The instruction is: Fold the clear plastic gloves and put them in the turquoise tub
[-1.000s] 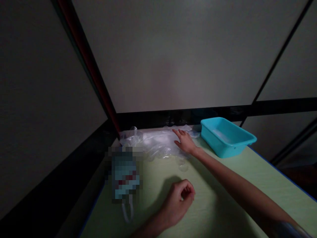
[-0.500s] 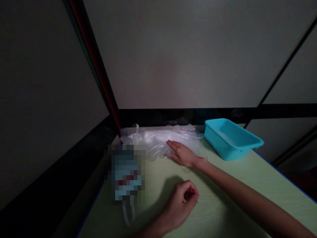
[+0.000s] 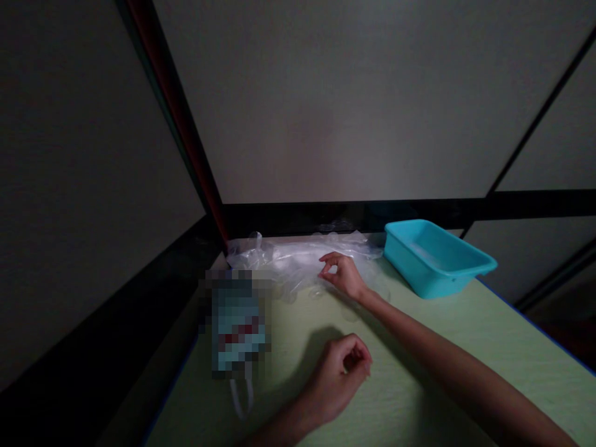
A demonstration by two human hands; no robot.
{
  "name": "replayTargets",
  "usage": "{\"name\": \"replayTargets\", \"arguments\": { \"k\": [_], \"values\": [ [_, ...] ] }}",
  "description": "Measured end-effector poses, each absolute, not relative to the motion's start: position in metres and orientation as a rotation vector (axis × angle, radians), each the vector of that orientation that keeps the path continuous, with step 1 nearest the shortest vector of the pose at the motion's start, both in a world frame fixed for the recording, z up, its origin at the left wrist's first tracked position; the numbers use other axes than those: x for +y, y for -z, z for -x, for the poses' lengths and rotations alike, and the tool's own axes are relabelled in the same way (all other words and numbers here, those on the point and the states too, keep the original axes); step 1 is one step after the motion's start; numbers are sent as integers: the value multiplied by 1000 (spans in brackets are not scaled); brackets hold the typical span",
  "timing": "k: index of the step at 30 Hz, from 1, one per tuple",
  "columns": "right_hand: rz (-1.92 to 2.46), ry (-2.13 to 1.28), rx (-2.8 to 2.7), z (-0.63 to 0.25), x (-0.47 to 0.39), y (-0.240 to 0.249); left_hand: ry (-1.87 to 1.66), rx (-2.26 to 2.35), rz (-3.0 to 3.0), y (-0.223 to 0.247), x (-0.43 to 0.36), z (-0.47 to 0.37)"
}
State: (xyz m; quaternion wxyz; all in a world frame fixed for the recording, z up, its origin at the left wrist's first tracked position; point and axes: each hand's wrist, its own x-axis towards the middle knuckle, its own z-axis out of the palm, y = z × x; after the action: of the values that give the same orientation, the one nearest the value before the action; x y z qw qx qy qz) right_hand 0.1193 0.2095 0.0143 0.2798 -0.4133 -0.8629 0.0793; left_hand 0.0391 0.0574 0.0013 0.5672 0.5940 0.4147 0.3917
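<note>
At the far left of the frame, a dark grey wall [image 3: 84, 155] meets a paler wall panel [image 3: 326, 112] at a slanting red strip [image 3: 179, 118]. Below, a pale green table [image 3: 419, 366] with a blue edge fills the lower middle and lower right.

At the lower left of the table is a pixelated item [image 3: 237, 326], its details hidden by the blurring; it looks pale blue-green with a dark red band. A whitish loop [image 3: 242, 397] hangs from its lower end onto the table.

Just beyond it, a crumpled spread of clear plastic [image 3: 288, 261] lies across the middle of the frame, along the back of the table, with a bright whitish patch in it.

At the bottom centre, the left hand [image 3: 335, 379] is curled into a loose ring, fingertips against the thumb, with nothing visible in its grasp.

Above it, near the centre, the right hand [image 3: 344, 275] is over the near side of the clear plastic, fingers bent toward the thumb around a small gap. Whether it pinches any plastic, I cannot tell.

Right of centre, a turquoise basin [image 3: 431, 282] stands upright on the table, open at the top, near the right end of the plastic.
</note>
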Motion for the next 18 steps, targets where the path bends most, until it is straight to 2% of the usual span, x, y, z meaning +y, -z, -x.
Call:
{"name": "replayTargets", "arguments": {
  "k": [8,18],
  "values": [
    [1171,-200,-2367,-126,230,-49,-915,975,-1384,0,58,-38],
    [1010,-297,-2822,-141,211,-43,-925,957,-1357,3,58,-39]
  ]
}}
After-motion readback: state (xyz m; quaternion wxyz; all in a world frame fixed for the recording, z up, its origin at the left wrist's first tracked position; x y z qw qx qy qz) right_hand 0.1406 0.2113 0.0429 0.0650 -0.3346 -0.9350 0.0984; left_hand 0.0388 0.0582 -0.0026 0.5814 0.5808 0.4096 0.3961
